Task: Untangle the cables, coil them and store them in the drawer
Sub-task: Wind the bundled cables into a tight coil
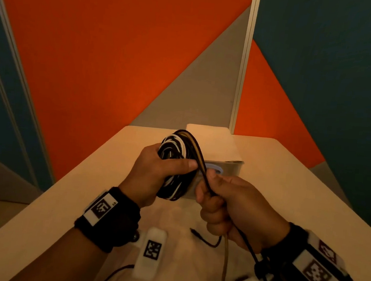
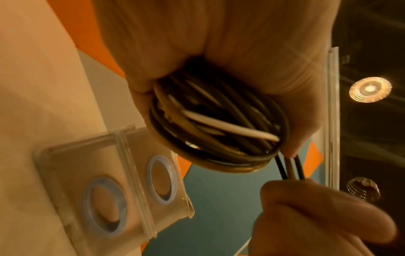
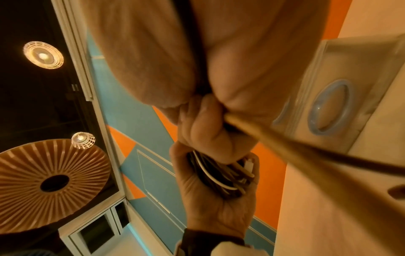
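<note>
A coil of black, white and tan cables (image 1: 179,162) (image 2: 219,128) (image 3: 221,176) is held above the table, gripped by my left hand (image 1: 154,173) (image 3: 210,190) with the thumb laid across the loops. My right hand (image 1: 226,202) (image 2: 317,216) is a fist around the loose black and tan strands (image 1: 207,182) (image 2: 290,168) that run out of the coil. The strands' tails (image 1: 225,260) hang from the fist toward the near table edge. A small clear drawer unit (image 1: 224,168) (image 2: 114,181) (image 3: 342,97) with blue ring pulls stands just behind the hands, its drawers closed.
A thin black cable end with a plug (image 1: 205,238) lies on the pale table (image 1: 287,194) below my right hand. A white paper or box top (image 1: 211,140) sits on the drawer unit. Orange, grey and teal walls (image 1: 120,56) close off the back.
</note>
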`<state>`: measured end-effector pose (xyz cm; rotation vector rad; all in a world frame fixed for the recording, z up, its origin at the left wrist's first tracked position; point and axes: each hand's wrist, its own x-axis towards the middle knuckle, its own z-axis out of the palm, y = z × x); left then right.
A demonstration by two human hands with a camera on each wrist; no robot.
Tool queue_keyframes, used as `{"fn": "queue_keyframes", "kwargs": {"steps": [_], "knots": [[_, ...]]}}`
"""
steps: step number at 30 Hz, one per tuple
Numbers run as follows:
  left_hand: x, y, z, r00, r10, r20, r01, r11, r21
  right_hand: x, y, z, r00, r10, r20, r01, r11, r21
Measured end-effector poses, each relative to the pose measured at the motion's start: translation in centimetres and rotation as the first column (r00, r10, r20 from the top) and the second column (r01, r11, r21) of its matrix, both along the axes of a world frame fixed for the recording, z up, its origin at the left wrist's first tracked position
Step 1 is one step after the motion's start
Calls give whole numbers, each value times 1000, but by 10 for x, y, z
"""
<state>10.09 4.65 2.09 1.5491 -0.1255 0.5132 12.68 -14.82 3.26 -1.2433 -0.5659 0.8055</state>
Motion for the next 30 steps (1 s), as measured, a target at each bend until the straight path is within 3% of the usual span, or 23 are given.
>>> {"fn": "queue_keyframes", "kwargs": {"steps": [3,5,8,12,16,21,23,27,30], "knots": [[-3,-2,2,999,-42,-5,42,999,6,-2,-1,1,998,-8,56,8,1000,2],[-7,1,7,1000,-12,29,8,990,144,-2,-2,0,994,-8,110,12,999,-33],[-12,7,13,993,93,71,-114,911,396,2,-2,0,990,-14,141,17,1000,-15],[-14,6,16,990,135,40,-137,850,508,3,-5,5,981,-59,187,57,998,17],[-15,2,11,968,241,71,-220,678,702,8,-8,6,947,-107,304,95,994,53],[-17,-4,12,962,253,105,-232,547,804,9,-8,4,958,-112,264,116,993,0],[-18,-5,12,966,243,86,-215,579,786,9,-8,4,965,-101,244,110,994,-24],[-15,-1,11,969,233,81,-230,733,640,8,-11,8,998,-25,59,25,1000,10],[-14,0,12,977,208,51,-206,848,489,7,-12,10,1000,21,5,-21,1000,19]]}}
